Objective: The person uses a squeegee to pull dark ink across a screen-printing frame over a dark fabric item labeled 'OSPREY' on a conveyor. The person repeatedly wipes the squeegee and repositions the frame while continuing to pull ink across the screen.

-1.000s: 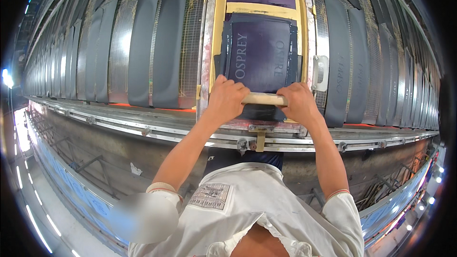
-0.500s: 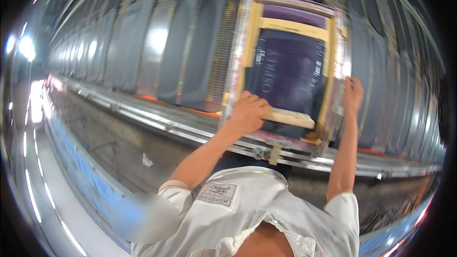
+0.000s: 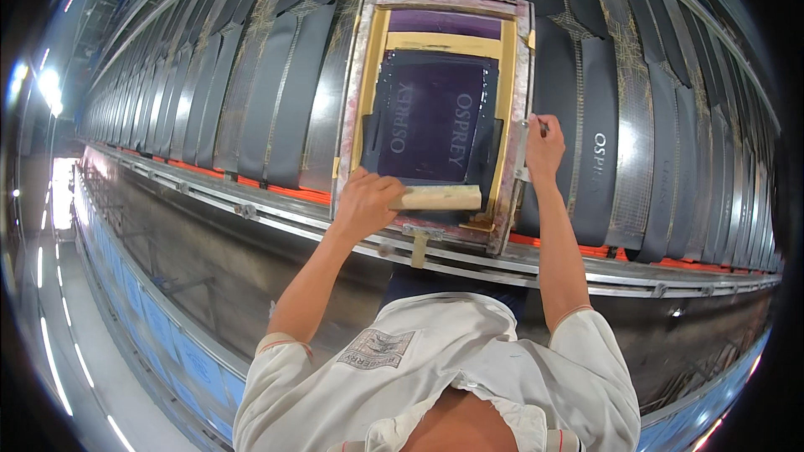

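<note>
A screen printing frame (image 3: 521, 59) lies across the long table, its dark purple mesh bordered with yellow tape. Faint lettering shows on the mesh. At the near end of the mesh rests a squeegee with a pale wooden handle (image 3: 444, 197). My left hand (image 3: 368, 202) is closed around the left end of that handle. At the frame's right side my right hand (image 3: 545, 144) has its fingers curled against the outer edge, gripping it. What exactly lies under those fingertips is partly hidden.
Dark grey fabric panels (image 3: 276, 117) lie side by side along the table. One panel to the right bears white lettering (image 3: 599, 159). A metal rail (image 3: 603, 272) runs along the near edge. Blue panels (image 3: 167, 301) line the walkway at the left.
In the picture the frame and both hands have shifted left, and the frame sits straighter. The lettered panel to its right now shows. The squeegee is still at the mesh's near end.
</note>
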### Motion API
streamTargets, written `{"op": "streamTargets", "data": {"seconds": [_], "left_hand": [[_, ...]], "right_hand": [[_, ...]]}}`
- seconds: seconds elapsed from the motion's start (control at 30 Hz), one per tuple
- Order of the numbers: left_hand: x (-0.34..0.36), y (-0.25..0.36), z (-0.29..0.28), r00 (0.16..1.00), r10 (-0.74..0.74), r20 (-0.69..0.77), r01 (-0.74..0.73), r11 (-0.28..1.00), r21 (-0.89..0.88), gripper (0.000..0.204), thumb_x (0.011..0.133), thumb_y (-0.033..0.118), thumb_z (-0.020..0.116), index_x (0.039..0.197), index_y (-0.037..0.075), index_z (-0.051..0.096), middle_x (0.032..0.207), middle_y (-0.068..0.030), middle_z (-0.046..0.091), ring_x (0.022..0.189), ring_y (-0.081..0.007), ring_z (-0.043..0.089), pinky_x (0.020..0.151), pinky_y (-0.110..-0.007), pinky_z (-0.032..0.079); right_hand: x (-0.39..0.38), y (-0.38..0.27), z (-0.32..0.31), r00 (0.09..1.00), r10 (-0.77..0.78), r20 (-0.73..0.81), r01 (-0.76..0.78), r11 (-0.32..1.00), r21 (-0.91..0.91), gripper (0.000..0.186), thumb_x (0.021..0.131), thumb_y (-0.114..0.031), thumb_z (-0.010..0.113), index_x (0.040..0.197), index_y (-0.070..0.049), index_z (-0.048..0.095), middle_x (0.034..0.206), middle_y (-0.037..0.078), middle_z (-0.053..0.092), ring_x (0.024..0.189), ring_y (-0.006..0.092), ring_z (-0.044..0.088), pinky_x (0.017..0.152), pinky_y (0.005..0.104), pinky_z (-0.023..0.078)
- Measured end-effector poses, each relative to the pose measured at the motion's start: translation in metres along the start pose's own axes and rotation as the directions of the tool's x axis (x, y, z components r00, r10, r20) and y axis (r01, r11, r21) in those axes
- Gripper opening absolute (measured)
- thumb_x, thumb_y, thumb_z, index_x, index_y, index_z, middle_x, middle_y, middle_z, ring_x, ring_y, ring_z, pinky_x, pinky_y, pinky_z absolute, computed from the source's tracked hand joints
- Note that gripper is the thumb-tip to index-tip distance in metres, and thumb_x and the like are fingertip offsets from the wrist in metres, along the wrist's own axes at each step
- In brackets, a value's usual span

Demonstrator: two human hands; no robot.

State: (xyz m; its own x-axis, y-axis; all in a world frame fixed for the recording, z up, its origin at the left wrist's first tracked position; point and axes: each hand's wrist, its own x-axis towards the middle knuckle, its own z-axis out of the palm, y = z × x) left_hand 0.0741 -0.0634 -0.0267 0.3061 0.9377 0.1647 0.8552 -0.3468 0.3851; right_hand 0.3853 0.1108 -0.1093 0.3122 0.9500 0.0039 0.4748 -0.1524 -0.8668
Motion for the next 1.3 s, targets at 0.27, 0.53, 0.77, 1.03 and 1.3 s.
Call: {"op": "streamTargets", "data": {"seconds": [0.27, 0.53, 0.77, 1.03, 1.3], "left_hand": [[-0.028, -0.022, 0.002, 0.991, 0.128, 0.043, -0.128, 0.992, -0.003, 0.035, 0.057, 0.007, 0.08, 0.09, 0.013, 0.072, 0.096, 0.0003, 0.073, 0.08, -0.0212, 0.064, 0.08, -0.038, 0.044], [0.06, -0.052, -0.036, 0.985, 0.172, 0.028, -0.173, 0.985, 0.016, 0.032, 0.059, 0.007, 0.079, 0.09, 0.012, 0.072, 0.092, -0.0023, 0.071, 0.082, -0.0236, 0.064, 0.082, -0.04, 0.043], [0.211, -0.138, -0.031, 0.975, 0.197, -0.098, -0.198, 0.98, -0.002, 0.024, 0.062, 0.007, 0.083, 0.084, 0.011, 0.074, 0.082, -0.0043, 0.072, 0.075, -0.0289, 0.067, 0.074, -0.043, 0.046], [0.299, -0.168, -0.044, 0.985, 0.086, 0.15, -0.077, 0.995, -0.064, 0.026, 0.07, 0.025, 0.089, 0.08, 0.007, 0.072, 0.076, -0.0101, 0.071, 0.079, -0.0342, 0.069, 0.078, -0.047, 0.052], [0.279, -0.168, -0.031, 0.981, 0.001, 0.193, 0.001, 1.0, -0.011, 0.031, 0.07, 0.032, 0.089, 0.085, 0.009, 0.074, 0.081, -0.0122, 0.072, 0.084, -0.0358, 0.07, 0.079, -0.047, 0.053]], "right_hand": [[0.004, -0.011, -0.002, 0.997, 0.053, -0.062, -0.056, 0.998, -0.04, 0.025, 0.097, -0.03, 0.069, 0.098, -0.005, 0.067, 0.083, 0.013, 0.071, 0.078, 0.0282, 0.07, 0.076, 0.0392, 0.052], [0.005, -0.036, -0.011, 0.999, -0.023, -0.028, 0.016, 0.978, -0.208, 0.022, 0.096, -0.029, 0.069, 0.101, -0.008, 0.069, 0.089, 0.016, 0.072, 0.081, 0.0361, 0.07, 0.076, 0.0422, 0.052], [0.058, -0.093, -0.017, 0.939, -0.059, 0.34, 0.19, 0.911, -0.367, 0.035, 0.093, -0.035, 0.075, 0.112, -0.006, 0.071, 0.103, 0.017, 0.074, 0.098, 0.0355, 0.07, 0.084, 0.0439, 0.053], [0.147, -0.195, 0.074, 0.589, -0.164, 0.791, 0.597, 0.748, -0.29, 0.043, 0.083, -0.032, 0.082, 0.117, -0.007, 0.072, 0.115, 0.016, 0.073, 0.107, 0.0355, 0.069, 0.092, 0.0457, 0.054], [0.132, -0.17, 0.098, 0.583, -0.114, 0.804, 0.58, 0.752, -0.313, 0.023, 0.079, -0.022, 0.084, 0.094, -0.007, 0.076, 0.091, 0.018, 0.075, 0.09, 0.0377, 0.073, 0.08, 0.0457, 0.057]]}}
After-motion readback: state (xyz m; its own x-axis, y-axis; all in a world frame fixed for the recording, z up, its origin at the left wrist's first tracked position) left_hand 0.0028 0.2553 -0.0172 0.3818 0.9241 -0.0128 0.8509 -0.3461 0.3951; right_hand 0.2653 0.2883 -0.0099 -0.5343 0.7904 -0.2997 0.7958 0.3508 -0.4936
